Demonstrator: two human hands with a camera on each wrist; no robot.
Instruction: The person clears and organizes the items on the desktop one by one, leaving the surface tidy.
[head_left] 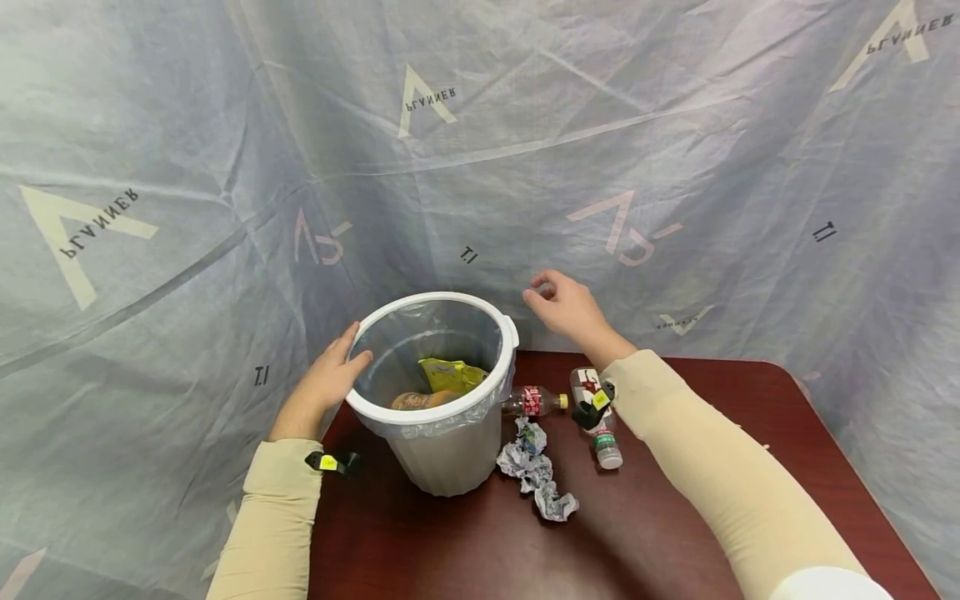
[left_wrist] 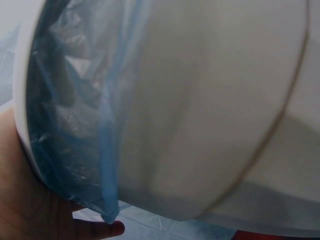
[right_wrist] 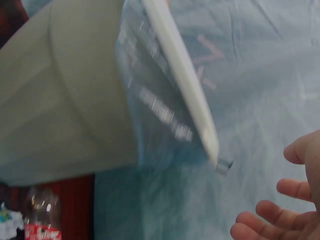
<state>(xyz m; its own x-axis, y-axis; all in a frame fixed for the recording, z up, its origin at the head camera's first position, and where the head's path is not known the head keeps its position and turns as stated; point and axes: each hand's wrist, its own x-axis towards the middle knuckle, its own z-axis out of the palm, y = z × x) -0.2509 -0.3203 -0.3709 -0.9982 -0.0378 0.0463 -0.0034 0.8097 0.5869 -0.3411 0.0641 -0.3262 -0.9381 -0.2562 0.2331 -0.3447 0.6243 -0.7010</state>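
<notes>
Clock convention: hours are read around the bin in the head view, 12 o'clock being the far side.
Trash bin (head_left: 453,462): light grey with a white rim, upright on the dark red table (head_left: 450,550), with a clear plastic liner (left_wrist: 75,135) folded over the rim.
Bin contents: a yellow packet (head_left: 453,372) toward 4 o'clock; an orange-brown item (head_left: 420,401) toward 6 o'clock.
Left hand (head_left: 330,379): at 9 o'clock, gripping the rim, thumb over the edge and fingers along the outside.
Right hand (head_left: 566,310): raised at 2 o'clock, apart from the bin, fingers loosely bent and holding nothing.
Red-labelled bottle (head_left: 531,402): lying at 3 o'clock, just beside the bin, yellow cap pointing to 3 o'clock.
Second bottle (head_left: 607,442): lying farther out at 3 o'clock, pale cap toward 5 o'clock, partly hidden by the right wrist device (head_left: 592,410).
Crumpled paper (head_left: 536,472): several wads in a row at 4 o'clock, near the bin.
Backdrop (head_left: 450,208): grey printed sheeting.
</notes>
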